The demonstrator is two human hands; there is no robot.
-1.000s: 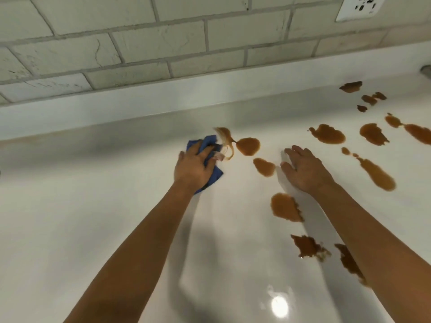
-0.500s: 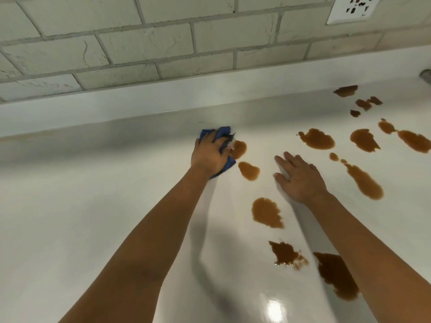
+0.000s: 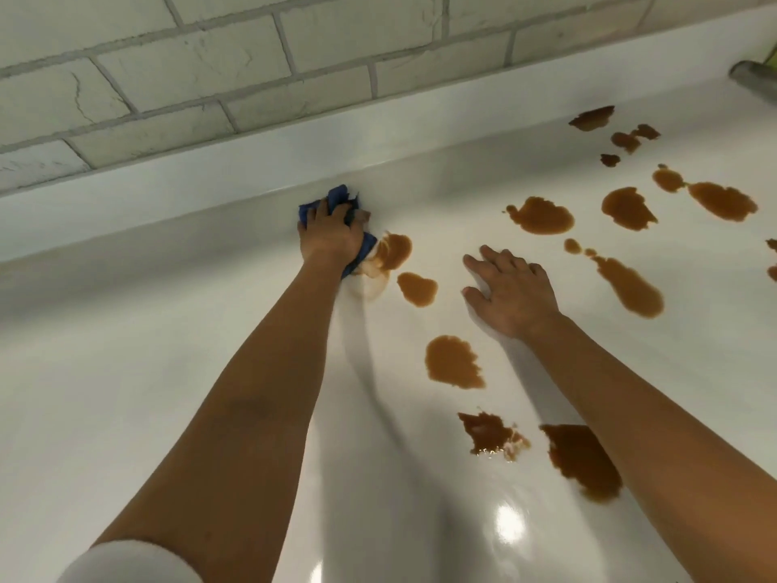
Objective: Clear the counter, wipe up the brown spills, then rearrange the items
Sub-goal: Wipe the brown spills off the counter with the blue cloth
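Blue cloth point(image 3: 332, 204) bunched in the left hand's point(image 3: 330, 235) curled fingers, smeared brown puddle point(image 3: 393, 252) touching its right edge, right hand point(image 3: 511, 290) flat, fingers spread, beyond.

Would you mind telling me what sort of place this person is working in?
Most likely a home kitchen: a glossy white counter runs along a wall of pale brick-pattern tiles, and the left hand grips a blue cloth beside brown spills on the counter.
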